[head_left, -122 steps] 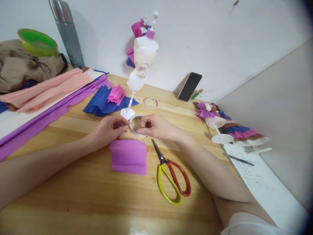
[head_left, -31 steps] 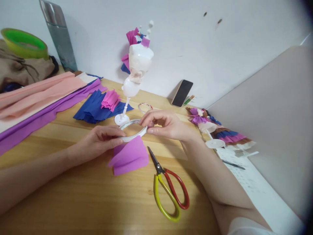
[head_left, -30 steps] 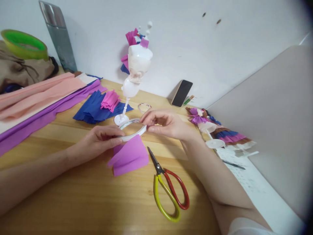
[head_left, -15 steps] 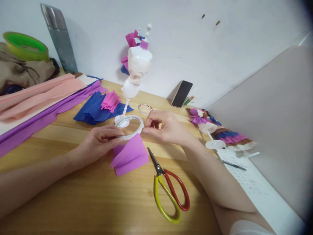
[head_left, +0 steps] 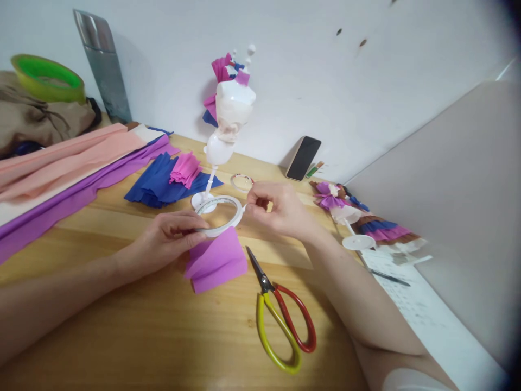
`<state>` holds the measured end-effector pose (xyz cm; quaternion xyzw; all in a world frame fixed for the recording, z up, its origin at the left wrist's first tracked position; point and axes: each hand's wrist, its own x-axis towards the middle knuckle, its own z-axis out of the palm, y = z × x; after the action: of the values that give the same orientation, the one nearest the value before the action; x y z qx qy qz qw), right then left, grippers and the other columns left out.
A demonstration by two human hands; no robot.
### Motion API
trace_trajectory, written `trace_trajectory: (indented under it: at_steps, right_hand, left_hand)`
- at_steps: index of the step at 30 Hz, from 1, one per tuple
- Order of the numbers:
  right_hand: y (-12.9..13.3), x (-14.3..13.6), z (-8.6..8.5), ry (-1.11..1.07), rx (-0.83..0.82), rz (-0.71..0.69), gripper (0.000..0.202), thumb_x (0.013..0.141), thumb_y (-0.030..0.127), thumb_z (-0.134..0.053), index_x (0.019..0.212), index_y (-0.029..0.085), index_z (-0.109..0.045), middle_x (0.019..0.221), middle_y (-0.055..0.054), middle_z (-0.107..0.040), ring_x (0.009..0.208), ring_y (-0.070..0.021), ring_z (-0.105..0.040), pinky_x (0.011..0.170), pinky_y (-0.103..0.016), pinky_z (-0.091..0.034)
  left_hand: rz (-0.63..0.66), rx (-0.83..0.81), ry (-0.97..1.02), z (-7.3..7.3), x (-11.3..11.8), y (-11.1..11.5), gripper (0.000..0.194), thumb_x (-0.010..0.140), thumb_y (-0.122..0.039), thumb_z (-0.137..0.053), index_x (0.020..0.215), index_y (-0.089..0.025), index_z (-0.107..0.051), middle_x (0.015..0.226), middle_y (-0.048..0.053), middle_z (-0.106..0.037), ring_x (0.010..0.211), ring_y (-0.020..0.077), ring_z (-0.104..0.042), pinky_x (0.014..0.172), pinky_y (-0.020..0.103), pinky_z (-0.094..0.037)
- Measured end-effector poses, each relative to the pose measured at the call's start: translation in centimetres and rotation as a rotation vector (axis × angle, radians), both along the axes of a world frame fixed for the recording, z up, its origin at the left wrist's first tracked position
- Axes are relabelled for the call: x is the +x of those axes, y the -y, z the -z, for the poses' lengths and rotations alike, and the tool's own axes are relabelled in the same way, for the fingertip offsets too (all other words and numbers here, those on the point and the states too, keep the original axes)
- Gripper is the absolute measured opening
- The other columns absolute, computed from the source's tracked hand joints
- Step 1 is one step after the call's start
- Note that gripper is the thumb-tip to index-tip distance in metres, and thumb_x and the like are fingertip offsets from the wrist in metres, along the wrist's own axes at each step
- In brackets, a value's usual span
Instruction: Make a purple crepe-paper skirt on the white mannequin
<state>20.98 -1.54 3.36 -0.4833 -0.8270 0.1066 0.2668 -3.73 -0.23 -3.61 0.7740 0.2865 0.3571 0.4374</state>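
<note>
Reading the clock around the ring, with twelve at the wall: the left hand point(head_left: 169, 233) grips a white tape roll point(head_left: 238, 213) at its eight o'clock edge, thumb beneath and fingers over the rim. The right hand point(head_left: 280, 209), at three o'clock, has thumb and forefinger pinched together, apparently on a white strip point(head_left: 244, 208) that bridges from the roll. The roll tilts toward the wearer; whether it touches the purple paper point(head_left: 220, 266) at six o'clock is hard to tell.

Drawing the strip cleanly would seem to want a steady left grip and a slow pull toward three o'clock, in line with the rim so it does not twist. Keeping the loose end off the paper should save wrinkles. The scissors point(head_left: 264, 282) lie within reach at five o'clock on the counter point(head_left: 163, 336).

Farther out, a capped bottle point(head_left: 109, 76) stands at eleven o'clock, its contents hidden. At ten o'clock a yellow-green, hollow round thing point(head_left: 49, 92), perhaps a bowl or a big roll, rests on a brown cloth bundle point(head_left: 40, 117); what either holds cannot be made out.
</note>
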Motion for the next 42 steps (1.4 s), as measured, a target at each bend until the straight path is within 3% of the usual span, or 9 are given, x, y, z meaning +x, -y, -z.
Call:
trace_trajectory:
  at_steps: [6, 13, 19, 21, 23, 25, 30, 35, 42]
  right_hand:
    - [-2.8, 2.6, 1.2, -0.055, -0.141, 0.458, 0.008, 0.068, 0.016, -0.052, 0.060, 0.017, -0.055, 0.056, 0.001, -0.055, 0.057, -0.0128, -0.046, 0.055, -0.025, -0.033]
    - [-3.6, 2.5, 3.1, -0.104, -0.220, 0.511, 0.008, 0.068, 0.016, -0.056, 0.060, 0.017, -0.056, 0.050, 0.002, -0.054, 0.050, -0.0113, -0.048, 0.048, -0.023, -0.031]
    - [-2.5, 5.2, -0.4, -0.278, -0.249, 0.532, 0.017, 0.085, 0.031, -0.051, 0.075, 0.018, -0.050, 0.069, -0.004, -0.065, 0.046, -0.0105, -0.059, 0.045, -0.021, -0.041]
    - [-0.7, 5.6, -2.0, -0.288, -0.452, 0.328, 0.023, 0.082, 0.037, -0.061, 0.074, 0.018, -0.052, 0.064, -0.002, -0.063, 0.046, -0.0110, -0.059, 0.044, -0.021, -0.042]
    - [2.0, 4.9, -3.1, -0.108, -0.758, 0.087, 0.022, 0.080, 0.037, -0.065, 0.075, 0.018, -0.056, 0.057, 0.001, -0.061, 0.048, -0.0132, -0.061, 0.045, -0.023, -0.043]
    - [5.1, 3.3, -3.3, 0.113, -0.869, -0.042, 0.016, 0.082, 0.028, -0.062, 0.069, 0.021, -0.055, 0.060, 0.001, -0.061, 0.050, -0.0145, -0.061, 0.045, -0.025, -0.043]
    - [11.3, 0.2, 0.5, 0.254, -0.656, 0.152, 0.021, 0.072, 0.020, -0.069, 0.077, 0.033, -0.054, 0.067, -0.001, -0.064, 0.050, -0.0212, -0.058, 0.043, -0.036, -0.040]
    - [13.1, 2.0, 5.2, 0.243, -0.428, 0.288, 0.032, 0.075, 0.024, -0.065, 0.099, 0.041, -0.052, 0.073, -0.005, -0.068, 0.050, -0.0286, -0.061, 0.042, -0.043, -0.041]
    - [11.1, 3.4, 5.5, 0.225, -0.309, 0.465, 0.027, 0.084, 0.037, -0.053, 0.107, 0.023, -0.057, 0.088, -0.011, -0.070, 0.070, -0.0282, -0.068, 0.058, -0.040, -0.050]
  left_hand:
    - [0.215, 0.152, 0.040, -0.5, -0.4, 0.1, 0.017, 0.089, -0.023, -0.060, 0.096, -0.019, -0.074, 0.098, 0.007, -0.074, 0.089, 0.0177, -0.070, 0.080, 0.025, -0.055]
    - [0.466, 0.526, -0.023, -1.0, 0.3, 0.9, 0.015, 0.092, -0.012, -0.051, 0.088, -0.016, -0.064, 0.086, 0.010, -0.071, 0.079, 0.0171, -0.065, 0.074, 0.026, -0.049]
    - [0.404, 0.625, -0.043, -0.7, 0.2, 1.2, 0.015, 0.093, -0.012, -0.047, 0.088, -0.016, -0.061, 0.088, 0.010, -0.072, 0.079, 0.0171, -0.063, 0.073, 0.026, -0.047]
    - [0.384, 0.649, -0.035, -0.5, 0.2, 1.2, 0.015, 0.093, -0.011, -0.047, 0.091, -0.016, -0.061, 0.090, 0.010, -0.072, 0.081, 0.0176, -0.064, 0.075, 0.027, -0.048]
    - [0.358, 0.656, -0.014, -0.3, 0.1, 1.1, 0.015, 0.092, -0.010, -0.048, 0.095, -0.015, -0.062, 0.091, 0.010, -0.072, 0.083, 0.0177, -0.065, 0.076, 0.026, -0.049]
    - [0.323, 0.653, -0.004, -0.1, 0.0, 1.1, 0.014, 0.091, -0.011, -0.051, 0.097, -0.015, -0.063, 0.092, 0.010, -0.072, 0.083, 0.0171, -0.066, 0.077, 0.025, -0.050]
    - [0.255, 0.669, 0.044, 0.2, 0.1, 1.1, 0.015, 0.090, -0.011, -0.056, 0.101, -0.016, -0.065, 0.096, 0.010, -0.074, 0.090, 0.0167, -0.068, 0.084, 0.024, -0.052]
    - [0.285, 0.610, -0.011, 0.2, 0.2, 1.4, 0.019, 0.092, -0.014, -0.049, 0.094, -0.017, -0.068, 0.096, 0.011, -0.075, 0.090, 0.0183, -0.068, 0.084, 0.027, -0.053]
    - [0.327, 0.517, 0.058, 0.0, -0.1, 1.5, 0.014, 0.090, -0.015, -0.056, 0.096, -0.016, -0.068, 0.097, 0.014, -0.074, 0.092, 0.0195, -0.070, 0.084, 0.029, -0.054]
